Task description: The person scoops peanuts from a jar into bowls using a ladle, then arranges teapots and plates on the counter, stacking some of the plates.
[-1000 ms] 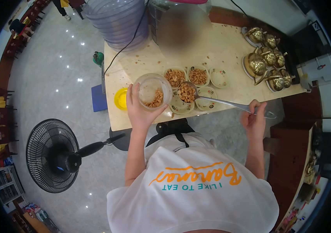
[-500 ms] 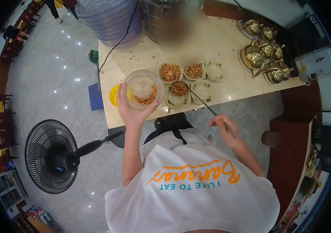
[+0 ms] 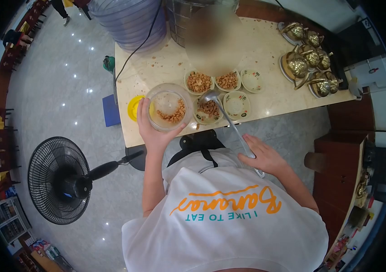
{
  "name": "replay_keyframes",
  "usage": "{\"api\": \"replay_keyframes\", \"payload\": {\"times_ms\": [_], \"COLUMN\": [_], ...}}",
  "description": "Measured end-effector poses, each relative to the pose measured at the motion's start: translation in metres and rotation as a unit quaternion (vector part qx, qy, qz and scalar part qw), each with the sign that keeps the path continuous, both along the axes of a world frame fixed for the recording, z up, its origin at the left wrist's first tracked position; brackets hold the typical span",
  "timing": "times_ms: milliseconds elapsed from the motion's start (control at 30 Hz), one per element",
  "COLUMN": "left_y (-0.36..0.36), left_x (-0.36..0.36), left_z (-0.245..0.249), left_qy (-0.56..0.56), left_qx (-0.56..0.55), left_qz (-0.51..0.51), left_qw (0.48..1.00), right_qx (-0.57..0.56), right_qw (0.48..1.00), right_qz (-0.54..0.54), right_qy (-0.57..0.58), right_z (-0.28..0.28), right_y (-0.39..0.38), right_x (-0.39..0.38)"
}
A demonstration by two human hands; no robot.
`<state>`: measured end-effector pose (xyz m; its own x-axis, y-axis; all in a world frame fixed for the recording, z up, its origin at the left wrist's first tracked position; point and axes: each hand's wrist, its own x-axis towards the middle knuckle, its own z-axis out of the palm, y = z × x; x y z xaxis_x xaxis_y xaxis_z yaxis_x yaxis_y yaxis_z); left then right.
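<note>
The left hand [image 3: 158, 132] is gripping a clear, round tub [image 3: 167, 96] of nuts [image 3: 175, 113]. Right of the tub, the right hand [image 3: 265, 157] is clasping a shiny metal ladle [image 3: 236, 129], bowl facing down over a patterned dish [image 3: 205, 119]. The shirt [image 3: 224, 238] is reading "I LIKE TO EAT Bananas".

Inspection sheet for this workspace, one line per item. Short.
Surface: pale table, brown bits scattered on it
Job's things: five bowls, three holding what look like nuts; clear tub with more; ladle over the near left bowl
Clutter: kettles at right, stacked basins at far left, yellow dish by the tub
Hands: left hand holds the tub, right hand the ladle handle
Cables: black cable passes the basins toward the table's left edge
Surroundings: black fan left of the table, dark red cabinet at right
</note>
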<state>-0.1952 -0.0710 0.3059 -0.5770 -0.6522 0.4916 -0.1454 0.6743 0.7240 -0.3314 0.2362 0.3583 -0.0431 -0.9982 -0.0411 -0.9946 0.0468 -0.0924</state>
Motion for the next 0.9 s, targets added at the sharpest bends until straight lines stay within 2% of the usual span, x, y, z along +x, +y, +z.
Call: {"api": "replay_keyframes", "payload": {"times_ms": [33,67,133,267,333,433,633,833,900], "left_y": [0.001,0.002,0.003,0.007,0.01,0.006,0.002,-0.002,-0.004], "left_x": [0.001,0.001,0.001,-0.002,-0.004,-0.007,-0.012,-0.006,-0.001], "left_z": [-0.001,-0.002,-0.002,0.003,0.003,0.007,0.021,0.018,0.015], "left_qy": [-0.001,-0.003,-0.005,-0.017,-0.027,-0.042,-0.078,-0.078,-0.064], "left_qx": [0.006,0.012,0.014,-0.003,0.0,0.009,0.063,0.058,0.068], "left_qz": [0.0,0.0,0.0,-0.012,-0.017,-0.021,-0.07,-0.08,-0.09], "left_qw": [1.0,1.0,1.0,1.0,0.999,0.999,0.993,0.992,0.991], "right_qx": [-0.003,-0.002,0.0,-0.124,-0.205,-0.265,-0.172,-0.103,-0.114], "right_qw": [1.0,0.993,0.935,0.96,0.946,0.892,0.899,0.945,0.942], "right_qz": [-0.003,-0.087,-0.247,-0.135,-0.121,-0.142,-0.065,0.027,0.039], "right_qy": [0.001,-0.086,-0.255,-0.211,-0.22,-0.337,-0.397,-0.309,-0.312], "right_z": [0.0,0.002,0.01,0.017,0.036,0.066,0.114,0.086,0.068], "right_y": [0.001,0.0,-0.006,0.0,-0.007,-0.01,-0.033,-0.092,-0.109], "right_x": [0.001,0.003,0.008,-0.001,-0.002,0.0,0.002,0.002,0.003]}}
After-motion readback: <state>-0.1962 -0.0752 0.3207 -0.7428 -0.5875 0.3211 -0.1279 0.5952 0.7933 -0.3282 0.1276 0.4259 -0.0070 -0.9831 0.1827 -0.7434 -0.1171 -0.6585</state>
